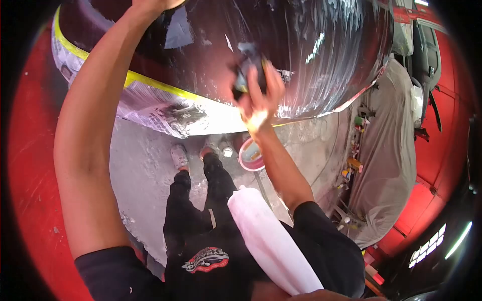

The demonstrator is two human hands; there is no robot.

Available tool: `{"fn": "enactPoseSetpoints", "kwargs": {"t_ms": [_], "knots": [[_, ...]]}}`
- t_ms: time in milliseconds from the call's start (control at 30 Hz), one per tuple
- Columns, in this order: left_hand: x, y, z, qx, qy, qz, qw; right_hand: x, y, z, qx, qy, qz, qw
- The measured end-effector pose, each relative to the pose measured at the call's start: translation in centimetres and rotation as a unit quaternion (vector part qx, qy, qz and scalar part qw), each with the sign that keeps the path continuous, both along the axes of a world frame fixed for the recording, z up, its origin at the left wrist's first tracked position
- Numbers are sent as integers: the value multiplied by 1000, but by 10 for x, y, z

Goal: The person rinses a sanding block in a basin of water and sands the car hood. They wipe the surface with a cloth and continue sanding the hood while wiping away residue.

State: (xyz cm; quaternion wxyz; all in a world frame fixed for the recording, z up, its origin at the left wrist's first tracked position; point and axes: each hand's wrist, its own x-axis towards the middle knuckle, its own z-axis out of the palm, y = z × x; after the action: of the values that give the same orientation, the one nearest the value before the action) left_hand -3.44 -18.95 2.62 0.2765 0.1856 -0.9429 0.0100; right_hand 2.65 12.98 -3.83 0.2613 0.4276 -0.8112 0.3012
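A glossy dark car panel (211, 60), wet and streaked with whitish residue, fills the upper part of the head view. My right hand (263, 98) is closed around a dark sanding block (246, 75) pressed against the panel; both are smeared by motion. My left hand (159, 4) is cut off by the top edge, over the panel's upper left, and its fingers are hidden. Yellow tape (155, 86) runs along the panel's lower border. Below it hangs printed masking paper (145, 108).
A pink-rimmed bucket (252, 154) stands on the grey floor by my feet. A white cloth roll (271, 238) crosses my chest. At the right, a grey cover (386, 165) drapes something large, with small clutter (355, 163) along its base. Red surfaces flank both sides.
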Motion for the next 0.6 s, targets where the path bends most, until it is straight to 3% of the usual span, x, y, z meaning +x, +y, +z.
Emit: {"fn": "enactPoseSetpoints", "kwargs": {"t_ms": [100, 200, 267, 400, 467, 500, 600], "knots": [[3, -7, 0, 4, -15, -27, 1000, -9, -42, 28, -16, -25, -7, 1000], [2, -3, 4, 27, -6, -23, 999, 33, 47, -34, -2, 13, -46, 999], [2, -1, 4, 27, 8, -25, 999, 37, 51, -43, 3, 28, -72, 997], [3, -6, 3, 10, 15, -40, 999, -39, -91, 45, -36, 9, -24, 999], [2, -6, 6, 13, 9, -28, 999, -75, -134, 55, -31, 14, -17, 999], [2, -8, 1, 5, -12, -22, 1000, -80, -133, 53, -44, 18, 18, 999], [7, 0, 4, -34, -7, -11, 999, -20, -33, 31, -8, -18, -33, 999]]}}
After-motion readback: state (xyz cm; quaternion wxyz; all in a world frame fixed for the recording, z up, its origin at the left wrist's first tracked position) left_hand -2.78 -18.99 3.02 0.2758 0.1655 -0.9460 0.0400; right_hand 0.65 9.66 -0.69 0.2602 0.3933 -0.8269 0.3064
